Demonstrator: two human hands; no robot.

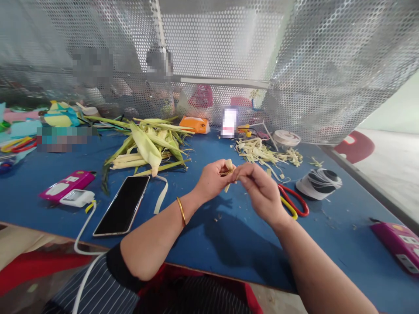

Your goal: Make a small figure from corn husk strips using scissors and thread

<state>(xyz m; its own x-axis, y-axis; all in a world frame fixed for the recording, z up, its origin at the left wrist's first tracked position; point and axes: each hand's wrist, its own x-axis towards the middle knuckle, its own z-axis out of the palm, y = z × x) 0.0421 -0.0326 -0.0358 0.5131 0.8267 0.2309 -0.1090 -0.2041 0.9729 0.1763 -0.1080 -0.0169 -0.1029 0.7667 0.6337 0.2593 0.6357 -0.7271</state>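
Above the blue table, my left hand (pixel 213 179) is closed around a small pale bundle of what looks like corn husk (pixel 228 164), with a rounded top and a thin end below the fingers. My right hand (pixel 260 187) meets it from the right, thumb and fingertips pinched together against the bundle's side. Anything between those right fingertips is too small to make out. Beside the right wrist lie scissors with red and yellow handles (pixel 305 208), their blades hidden. A spool of white thread (pixel 318 183) sits farther right.
Green corn husks (pixel 145 146) are heaped at the back left, husk scraps (pixel 258 150) at the back right. A phone (pixel 122 205) and a magenta power strip (pixel 70 185) with a white cable lie left. Another magenta strip (pixel 397 244) is right. A perforated metal screen (pixel 222 43) stands behind.
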